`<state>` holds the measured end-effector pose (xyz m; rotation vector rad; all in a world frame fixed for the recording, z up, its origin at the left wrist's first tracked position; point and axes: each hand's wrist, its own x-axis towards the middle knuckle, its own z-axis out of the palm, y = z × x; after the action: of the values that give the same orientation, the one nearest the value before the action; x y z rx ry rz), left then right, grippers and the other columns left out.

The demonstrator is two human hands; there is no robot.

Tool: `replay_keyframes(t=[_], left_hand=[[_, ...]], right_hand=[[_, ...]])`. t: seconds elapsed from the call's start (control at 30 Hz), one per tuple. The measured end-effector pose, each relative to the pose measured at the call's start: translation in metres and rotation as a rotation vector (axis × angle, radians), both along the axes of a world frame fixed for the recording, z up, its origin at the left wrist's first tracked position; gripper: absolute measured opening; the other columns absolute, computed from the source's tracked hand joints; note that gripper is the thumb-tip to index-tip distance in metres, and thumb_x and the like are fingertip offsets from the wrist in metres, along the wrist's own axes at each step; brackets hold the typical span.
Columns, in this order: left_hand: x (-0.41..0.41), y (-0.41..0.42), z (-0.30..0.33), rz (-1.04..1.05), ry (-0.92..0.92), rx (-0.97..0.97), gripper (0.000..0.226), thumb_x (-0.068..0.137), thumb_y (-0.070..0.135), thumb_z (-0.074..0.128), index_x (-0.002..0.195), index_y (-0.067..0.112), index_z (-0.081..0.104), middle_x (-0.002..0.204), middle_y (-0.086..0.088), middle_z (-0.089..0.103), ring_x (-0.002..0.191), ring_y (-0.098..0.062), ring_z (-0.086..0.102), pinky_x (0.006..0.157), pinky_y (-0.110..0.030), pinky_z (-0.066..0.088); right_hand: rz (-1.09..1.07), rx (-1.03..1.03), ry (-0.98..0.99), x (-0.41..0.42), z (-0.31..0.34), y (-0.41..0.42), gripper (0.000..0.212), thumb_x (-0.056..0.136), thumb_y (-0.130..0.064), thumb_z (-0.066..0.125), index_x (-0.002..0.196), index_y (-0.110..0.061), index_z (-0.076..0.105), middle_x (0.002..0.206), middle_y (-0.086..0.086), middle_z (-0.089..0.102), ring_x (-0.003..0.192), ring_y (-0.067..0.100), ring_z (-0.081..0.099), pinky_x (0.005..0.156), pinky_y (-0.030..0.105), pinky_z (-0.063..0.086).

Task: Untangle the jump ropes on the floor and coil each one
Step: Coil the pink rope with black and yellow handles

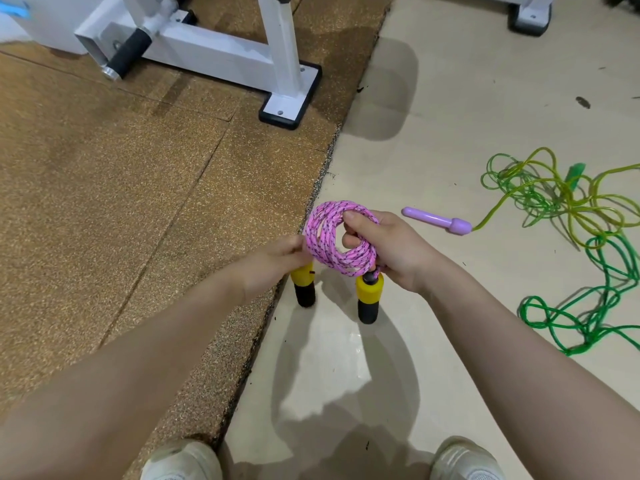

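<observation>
While gripped by both hands, left hand (277, 258) and right hand (388, 251): pink rope coil (332, 237) soft, light, best taken across bundled loops.

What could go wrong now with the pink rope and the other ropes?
The pink rope is coiled but held only by the left hand and right hand; if the grip loosens, the hanging yellow handles may pull loops out. The green and yellow ropes still lie tangled near the feet, so stepping there might tighten them.
</observation>
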<state>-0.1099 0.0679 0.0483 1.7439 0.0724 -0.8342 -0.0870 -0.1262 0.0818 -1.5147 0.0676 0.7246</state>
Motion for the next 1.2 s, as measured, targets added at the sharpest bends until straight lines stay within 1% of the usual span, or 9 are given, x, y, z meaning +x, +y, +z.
replay_keyframes(t=[0.07,0.2,0.4,0.53,0.67,0.77,0.83,0.97,1.2], left_hand=[[0.002,0.002,0.005,0.055,-0.034,-0.013,0.021,0.092,0.039,0.049,0.098,0.024,0.063,0.103,0.008,0.066,0.098,-0.007,0.056,0.100,-0.034,0.040],[0.014,-0.008,0.023,0.306,-0.099,-0.106,0.035,0.097,0.022,0.038,0.064,0.026,0.051,0.064,0.012,0.059,0.054,-0.005,0.052,0.057,-0.025,0.041],[0.015,-0.022,0.025,0.204,-0.002,0.052,0.042,0.069,0.076,0.045,0.071,0.036,0.059,0.082,0.004,0.061,0.084,-0.020,0.058,0.086,-0.040,0.045],[0.014,-0.023,0.028,0.080,-0.048,-0.036,0.029,0.072,0.034,0.077,0.095,0.022,0.064,0.082,0.002,0.073,0.083,-0.012,0.069,0.082,-0.030,0.052],[0.014,-0.023,0.038,0.147,-0.109,-0.147,0.009,0.085,0.004,0.062,0.090,0.011,0.064,0.064,0.007,0.068,0.062,-0.006,0.064,0.060,-0.017,0.049],[0.017,-0.018,0.044,0.147,-0.125,-0.196,0.009,0.086,0.002,0.059,0.088,0.009,0.064,0.065,-0.002,0.068,0.060,-0.013,0.064,0.060,-0.020,0.051],[0.018,-0.015,0.046,0.157,-0.129,-0.205,0.012,0.087,0.000,0.056,0.084,0.010,0.062,0.062,0.001,0.068,0.058,-0.012,0.065,0.058,-0.021,0.051],[0.021,-0.004,0.043,0.170,-0.084,-0.152,0.015,0.087,0.004,0.057,0.075,0.013,0.061,0.059,0.001,0.065,0.056,-0.013,0.063,0.056,-0.024,0.051],[0.027,0.013,0.043,0.076,-0.052,0.040,0.008,0.087,0.011,0.062,0.081,0.016,0.064,0.067,0.006,0.070,0.063,-0.009,0.067,0.055,-0.015,0.049]], right_hand=[[0.003,-0.039,-0.008,0.003,0.002,-0.005,0.034,0.098,-0.025,0.046,0.065,-0.016,0.046,0.051,-0.004,0.042,0.039,0.012,0.030,0.040,0.020,0.024],[0.075,-0.237,-0.064,0.003,0.003,-0.006,0.028,0.094,-0.026,0.054,0.069,-0.013,0.048,0.050,-0.003,0.043,0.038,0.010,0.031,0.039,0.020,0.024],[0.144,-0.372,-0.152,0.001,0.001,0.003,0.025,0.090,-0.026,0.060,0.074,-0.006,0.058,0.060,0.003,0.046,0.040,0.006,0.032,0.040,0.015,0.026],[0.079,-0.350,-0.166,0.000,-0.001,0.006,0.024,0.085,-0.020,0.061,0.066,-0.009,0.051,0.059,0.008,0.040,0.050,0.016,0.032,0.047,0.024,0.024],[0.088,-0.225,-0.091,0.001,-0.004,0.010,0.022,0.088,-0.021,0.058,0.070,-0.009,0.054,0.058,0.002,0.046,0.049,0.015,0.036,0.043,0.020,0.028],[0.214,-0.101,-0.043,0.005,-0.005,0.004,0.026,0.089,-0.033,0.057,0.089,-0.009,0.068,0.081,0.001,0.068,0.075,0.013,0.063,0.073,0.019,0.049],[0.307,-0.076,-0.007,0.004,-0.010,-0.005,0.037,0.083,-0.045,0.054,0.099,-0.015,0.068,0.096,-0.005,0.071,0.093,0.008,0.065,0.092,0.022,0.046],[0.454,-0.128,0.051,-0.008,-0.028,-0.023,0.043,0.079,-0.032,0.064,0.113,-0.007,0.062,0.100,-0.001,0.067,0.090,0.004,0.061,0.083,0.014,0.046],[0.734,-0.283,0.120,-0.018,-0.037,-0.032,0.027,0.087,-0.003,0.061,0.084,-0.028,0.052,0.073,-0.021,0.062,0.071,-0.005,0.057,0.071,0.012,0.043]])
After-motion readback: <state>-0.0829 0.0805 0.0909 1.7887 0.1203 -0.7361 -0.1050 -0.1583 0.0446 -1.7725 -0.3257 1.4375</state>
